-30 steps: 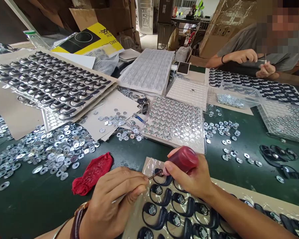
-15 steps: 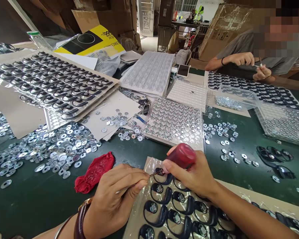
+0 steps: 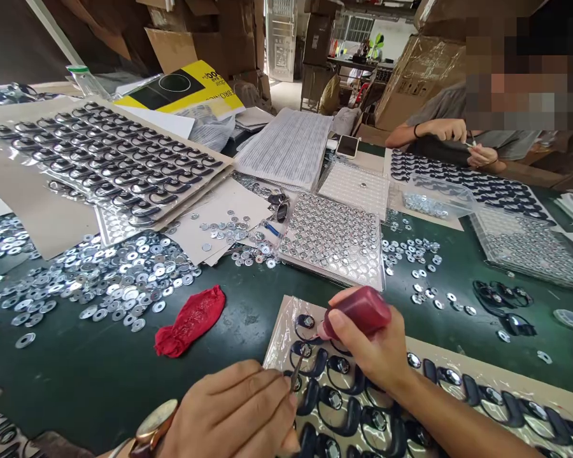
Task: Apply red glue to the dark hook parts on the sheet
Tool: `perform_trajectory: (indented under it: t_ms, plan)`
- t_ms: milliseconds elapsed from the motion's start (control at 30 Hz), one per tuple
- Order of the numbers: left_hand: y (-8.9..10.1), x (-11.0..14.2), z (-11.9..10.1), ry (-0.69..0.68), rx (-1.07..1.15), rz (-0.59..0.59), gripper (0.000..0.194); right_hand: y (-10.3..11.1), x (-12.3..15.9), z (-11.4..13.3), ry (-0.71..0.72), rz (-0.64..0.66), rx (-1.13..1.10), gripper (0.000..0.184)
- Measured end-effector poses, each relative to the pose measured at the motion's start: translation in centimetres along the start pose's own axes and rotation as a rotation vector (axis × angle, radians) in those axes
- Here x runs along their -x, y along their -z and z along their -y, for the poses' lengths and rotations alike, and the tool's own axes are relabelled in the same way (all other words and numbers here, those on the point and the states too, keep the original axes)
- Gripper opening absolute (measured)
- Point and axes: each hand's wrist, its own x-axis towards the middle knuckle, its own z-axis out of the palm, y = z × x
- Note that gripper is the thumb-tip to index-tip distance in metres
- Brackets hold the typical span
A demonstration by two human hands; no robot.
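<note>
My left hand is closed around a thin metal tool that looks like tweezers. Its tip points at the round silver centre of a black looped part near the upper left of the sheet. With my right hand I grip a red squeeze bottle, tilted so its nozzle points down and left over the same parts. The parts lie in rows under clear film on a brown card. My right forearm covers some of them.
A red cloth and many loose metal washers lie at left. Behind stand a tray of round silver pieces and a stacked sheet of black parts. Across the table, a co-worker's hands hold a small tool.
My left hand has moved down and toward me, and the tweezer tip has shifted from the top part to the one below. The red bottle has moved slightly right. The view has shifted.
</note>
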Motion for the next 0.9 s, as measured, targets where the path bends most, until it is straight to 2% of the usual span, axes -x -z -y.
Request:
perform_trajectory:
  t_ms: [100,333,467,900]
  plan:
    - [-0.7,0.3,-0.6,0.027,-0.040,-0.055,0.021,-0.5,0.6,-0.9,-0.017,0.016,0.010,0.018]
    - [-1.5,0.9,-0.8,0.025,-0.118,-0.060,0.030,-0.5,0.8,-1.5,-0.011,0.103,0.027,0.019]
    - [-1.4,0.9,-0.8,0.022,-0.127,-0.033,0.026,-0.5,0.7,-1.6,0.009,0.124,0.099,0.018]
    - [-1.5,1.1,-0.9,0.057,-0.102,-0.009,0.025,-0.4,0.5,-1.5,0.072,0.047,0.184,0.016]
